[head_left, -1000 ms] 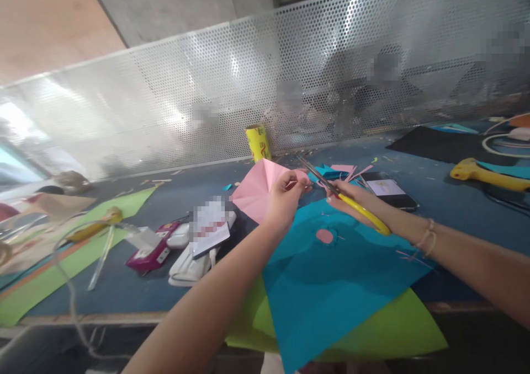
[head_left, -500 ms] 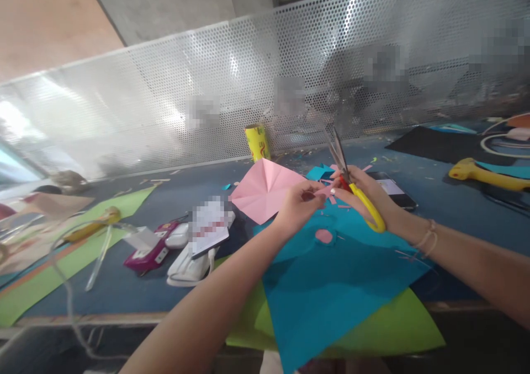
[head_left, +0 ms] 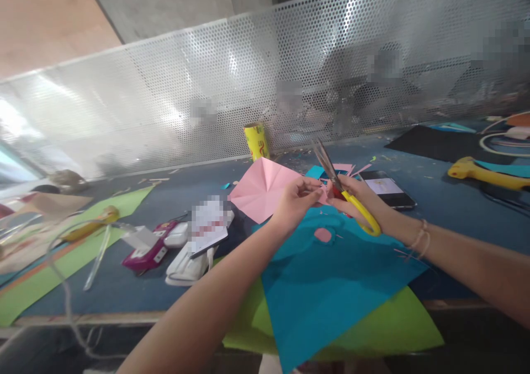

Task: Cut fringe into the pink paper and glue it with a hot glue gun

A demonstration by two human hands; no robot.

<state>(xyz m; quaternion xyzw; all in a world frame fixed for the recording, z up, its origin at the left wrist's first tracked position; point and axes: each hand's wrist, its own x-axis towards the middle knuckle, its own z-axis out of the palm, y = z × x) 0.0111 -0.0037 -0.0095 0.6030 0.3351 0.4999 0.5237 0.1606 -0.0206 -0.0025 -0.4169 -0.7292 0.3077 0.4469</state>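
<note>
Above the blue paper sheet [head_left: 323, 297], my left hand [head_left: 298, 202] pinches a small pink paper piece [head_left: 324, 196] between thumb and fingers. My right hand [head_left: 362, 197] is closed around scissors [head_left: 328, 167] with yellow and red handles. Their blades point up and away, slightly parted, clear of the piece. The fingertips of both hands meet at the pink piece, so much of its outline is hidden. Behind my left hand lies a creased pink paper sheet [head_left: 263, 189]. A small pink oval [head_left: 322, 235] rests on the blue sheet, among thin pink scraps.
A yellow tube [head_left: 255, 141] stands by the perforated metal panel [head_left: 223, 87]. Phones [head_left: 385, 189], a purple power strip [head_left: 151, 250] and a white charger [head_left: 186, 266] lie nearby. Yellow glue guns [head_left: 488, 175] sit at both sides. Green paper [head_left: 393, 324] extends under the blue sheet.
My right hand has turned the scissors, so the blades tilt further left. Both hands have drawn closer together at the pink piece. More of the phone behind my right hand shows.
</note>
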